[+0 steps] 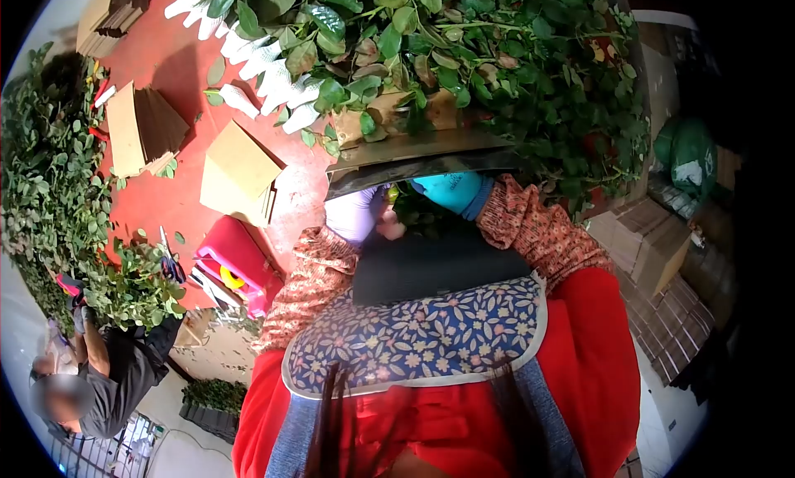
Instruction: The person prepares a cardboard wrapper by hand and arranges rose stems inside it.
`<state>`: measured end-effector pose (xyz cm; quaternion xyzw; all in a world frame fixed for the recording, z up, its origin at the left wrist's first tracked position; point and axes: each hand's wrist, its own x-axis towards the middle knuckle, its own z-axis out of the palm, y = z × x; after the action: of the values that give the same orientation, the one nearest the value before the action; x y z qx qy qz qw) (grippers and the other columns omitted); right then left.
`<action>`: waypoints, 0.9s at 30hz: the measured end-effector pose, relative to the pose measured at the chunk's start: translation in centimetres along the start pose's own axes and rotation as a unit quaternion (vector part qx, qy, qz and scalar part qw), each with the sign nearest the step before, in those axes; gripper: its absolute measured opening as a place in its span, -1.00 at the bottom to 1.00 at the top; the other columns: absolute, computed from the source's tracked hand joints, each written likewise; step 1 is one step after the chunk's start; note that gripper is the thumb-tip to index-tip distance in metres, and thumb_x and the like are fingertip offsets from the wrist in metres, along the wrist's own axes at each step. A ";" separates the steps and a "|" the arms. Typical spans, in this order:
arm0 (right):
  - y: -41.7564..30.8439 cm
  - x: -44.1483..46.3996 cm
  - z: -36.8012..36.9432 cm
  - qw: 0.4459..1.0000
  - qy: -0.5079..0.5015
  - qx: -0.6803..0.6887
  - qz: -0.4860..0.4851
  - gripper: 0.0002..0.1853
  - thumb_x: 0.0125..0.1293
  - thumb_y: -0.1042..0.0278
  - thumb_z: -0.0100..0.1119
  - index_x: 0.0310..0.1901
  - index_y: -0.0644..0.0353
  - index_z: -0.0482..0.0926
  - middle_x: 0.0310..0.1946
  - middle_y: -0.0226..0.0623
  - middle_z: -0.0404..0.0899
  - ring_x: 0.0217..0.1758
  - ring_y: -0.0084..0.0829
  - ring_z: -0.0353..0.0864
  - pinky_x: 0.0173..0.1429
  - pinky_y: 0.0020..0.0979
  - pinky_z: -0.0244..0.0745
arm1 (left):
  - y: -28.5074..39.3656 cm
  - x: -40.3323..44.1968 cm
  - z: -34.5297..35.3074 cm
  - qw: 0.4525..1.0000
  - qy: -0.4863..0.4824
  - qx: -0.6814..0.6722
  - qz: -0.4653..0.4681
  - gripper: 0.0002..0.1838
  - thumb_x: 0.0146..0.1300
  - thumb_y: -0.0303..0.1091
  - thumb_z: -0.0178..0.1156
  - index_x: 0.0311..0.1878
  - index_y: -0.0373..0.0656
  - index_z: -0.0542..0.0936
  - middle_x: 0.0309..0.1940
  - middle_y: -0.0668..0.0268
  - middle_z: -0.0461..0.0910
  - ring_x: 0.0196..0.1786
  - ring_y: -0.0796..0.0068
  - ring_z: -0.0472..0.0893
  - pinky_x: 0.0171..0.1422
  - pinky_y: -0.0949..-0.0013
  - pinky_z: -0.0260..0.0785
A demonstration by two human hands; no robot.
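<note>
My left hand [352, 216], in a lavender glove, reaches under the front edge of a brown board with dark wrapping [422, 163]. Close beside it show pale pink rose blooms [390, 224] and a small bit of yellow. My right hand [451, 191], in a teal glove, is under the same edge, to the right, with dark green leaves below it. The fingers of both hands are mostly hidden, so their grip does not show. Between my forearms and against my apron lies a flat black panel [439, 267].
Leafy rose stems [530, 64] heap beyond the board, with white-netted blooms [261, 64] at their left. Cardboard sheets [240, 171], a pink holder [236, 263] and scissors [172, 267] lie on the red table [186, 60]. Another person [116, 370] works at lower left. Boxes [646, 242] stand right.
</note>
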<state>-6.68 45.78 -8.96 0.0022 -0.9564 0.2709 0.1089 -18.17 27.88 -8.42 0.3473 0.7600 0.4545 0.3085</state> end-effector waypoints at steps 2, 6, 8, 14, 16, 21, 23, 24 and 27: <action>-0.4 -0.4 0.6 0.972 0.009 0.215 0.094 -0.70 0.33 0.34 0.16 0.05 0.25 0.61 0.00 -0.13 0.65 0.04 -0.17 0.64 0.13 -0.22 0.56 | 0.3 -0.3 0.2 0.998 -0.009 -0.059 -0.032 -0.90 0.33 -0.52 0.14 -0.19 -0.19 0.65 -0.54 0.32 0.57 -0.49 0.49 0.58 -0.46 0.36 0.41; 1.1 -0.9 2.1 1.000 0.022 -0.011 0.006 -0.62 0.36 0.24 0.10 0.17 0.15 0.55 0.06 -0.20 0.61 0.01 -0.19 0.64 0.10 -0.20 0.55 | -0.9 -0.9 0.2 0.991 -0.030 -0.104 -0.082 -0.84 0.29 -0.61 0.11 -0.15 -0.23 0.64 -0.43 0.27 0.62 -0.38 0.44 0.61 -0.30 0.36 0.46; 1.8 -1.1 3.0 0.997 0.046 -0.067 -0.018 -0.59 0.35 0.25 0.09 0.20 0.16 0.51 0.06 -0.19 0.61 0.00 -0.18 0.64 0.09 -0.19 0.55 | -1.7 -1.3 0.1 0.995 0.062 -0.066 0.034 -0.73 0.22 -0.75 0.06 -0.09 -0.30 0.63 -0.23 0.17 0.67 -0.15 0.32 0.64 0.00 0.35 0.47; 0.5 2.4 0.4 0.968 -0.176 -0.177 0.025 -0.56 0.28 0.32 -0.02 0.21 0.19 0.41 -0.20 -0.09 0.57 -0.30 -0.17 0.62 -0.26 -0.12 0.51 | -3.8 -4.6 -5.3 0.991 0.129 -0.001 0.038 -0.67 0.21 -0.78 0.07 -0.01 -0.27 0.60 0.00 0.14 0.64 0.13 0.29 0.60 0.25 0.33 0.41; 1.5 2.2 1.9 0.975 -0.104 -0.198 -0.008 -0.53 0.25 0.30 0.04 0.21 0.18 0.40 -0.14 -0.11 0.56 -0.31 -0.15 0.63 -0.26 -0.10 0.51 | -4.0 -5.0 -6.0 0.988 0.155 -0.005 0.010 -0.68 0.20 -0.79 0.08 -0.03 -0.27 0.60 0.00 0.15 0.64 0.12 0.32 0.60 0.23 0.33 0.42; 2.2 3.1 2.6 0.972 -0.141 -0.190 0.005 -0.50 0.21 0.31 0.08 0.22 0.18 0.40 -0.05 -0.07 0.54 -0.21 -0.11 0.64 -0.18 -0.11 0.53 | -0.6 -3.1 -6.0 0.978 0.074 0.161 0.114 -0.70 0.18 -0.65 0.22 -0.01 -0.25 0.62 0.05 0.10 0.64 0.13 0.14 0.61 0.22 0.25 0.45; 2.2 3.6 2.5 0.970 -0.160 -0.182 0.005 -0.48 0.20 0.33 0.08 0.23 0.19 0.39 0.02 -0.02 0.53 -0.14 -0.08 0.63 -0.14 -0.10 0.55 | 1.2 -1.5 -4.8 0.973 0.030 0.199 0.113 -0.59 0.17 -0.56 0.29 0.13 -0.22 0.57 0.14 0.08 0.59 0.17 0.10 0.59 0.22 0.23 0.45; 2.4 3.8 3.0 0.978 -0.124 -0.169 0.001 -0.49 0.19 0.34 0.08 0.21 0.21 0.40 0.06 0.02 0.52 -0.10 -0.05 0.63 -0.10 -0.08 0.56 | -0.3 -0.8 -4.1 0.971 -0.006 0.198 0.133 -0.46 0.16 -0.50 0.33 0.25 -0.19 0.49 0.22 0.06 0.54 0.19 0.08 0.58 0.21 0.23 0.45; 4.6 3.9 5.8 0.986 -0.041 -0.156 -0.048 -0.69 0.29 0.35 -0.04 0.03 0.22 0.49 0.02 0.03 0.54 -0.12 -0.02 0.63 -0.03 -0.10 0.54 | -2.6 2.4 -2.9 0.976 -0.111 0.182 0.051 -0.42 0.21 -0.36 0.31 0.31 -0.15 0.44 0.40 0.14 0.35 0.13 0.09 0.60 0.11 0.26 0.50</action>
<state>-12.03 46.92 -15.31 0.0422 -0.9893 0.1129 0.0819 -22.45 27.59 -10.00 0.4845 0.7721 0.2824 0.2989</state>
